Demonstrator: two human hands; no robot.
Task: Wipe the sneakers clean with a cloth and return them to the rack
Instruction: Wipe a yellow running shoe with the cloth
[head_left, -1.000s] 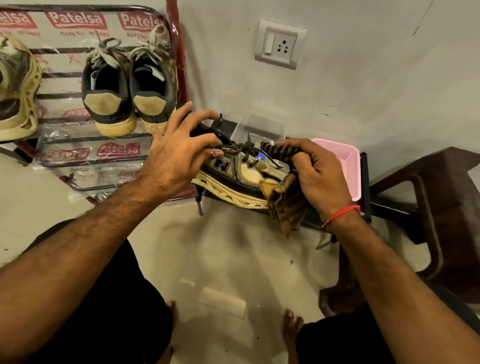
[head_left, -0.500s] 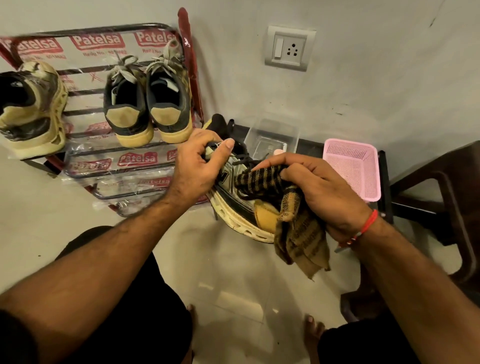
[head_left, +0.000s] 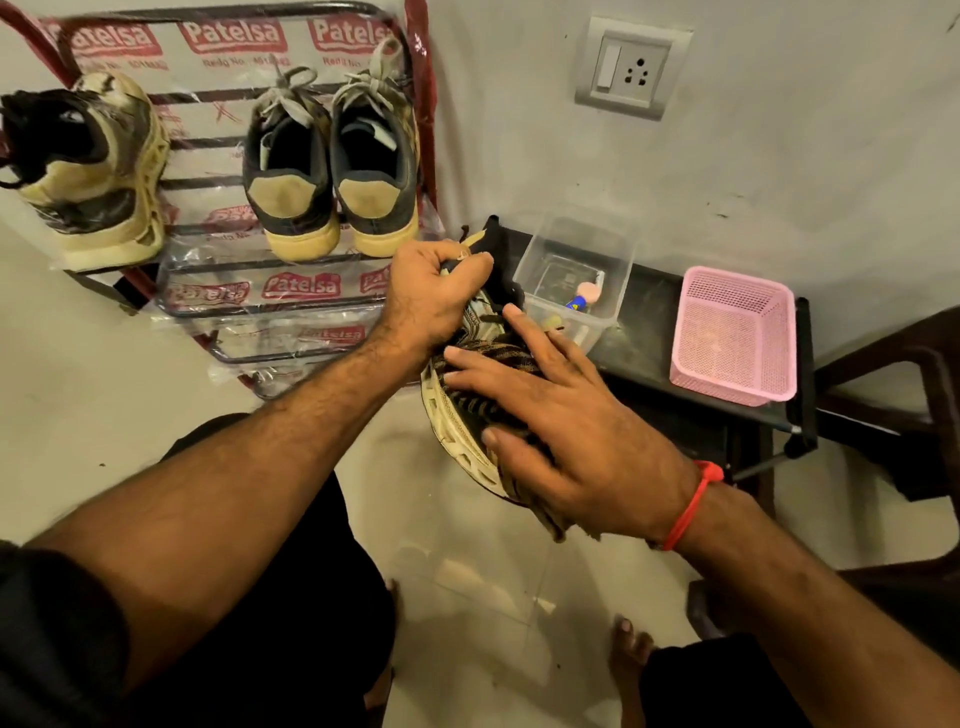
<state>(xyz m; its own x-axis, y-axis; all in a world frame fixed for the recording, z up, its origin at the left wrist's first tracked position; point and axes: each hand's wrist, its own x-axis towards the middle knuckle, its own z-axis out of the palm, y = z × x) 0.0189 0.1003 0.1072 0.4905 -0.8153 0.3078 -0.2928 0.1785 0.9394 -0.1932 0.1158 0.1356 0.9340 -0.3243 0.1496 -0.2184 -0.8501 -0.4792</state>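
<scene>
- The right hand (head_left: 566, 441) lies with fingers spread and nearly straight, pressing the striped brown cloth (head_left: 488, 364) flat on the side of the cream-and-black sneaker (head_left: 457, 441); nothing pinches the cloth, so it could slide off and drop to the floor.
- The left hand (head_left: 434, 296) curls its fingers round the sneaker's collar. That single grip carries the shoe in the air, off the front-left corner of the low black table (head_left: 654, 353); a hard stroke could twist it loose.
- The clear plastic box (head_left: 576, 270) sits just behind the hands at the table's left end; a wide stroke could knock it.
- Returning it, the rack (head_left: 291, 306), wrapped in slippery plastic, already holds its mate (head_left: 93, 171) and a dark pair (head_left: 332, 171).
</scene>
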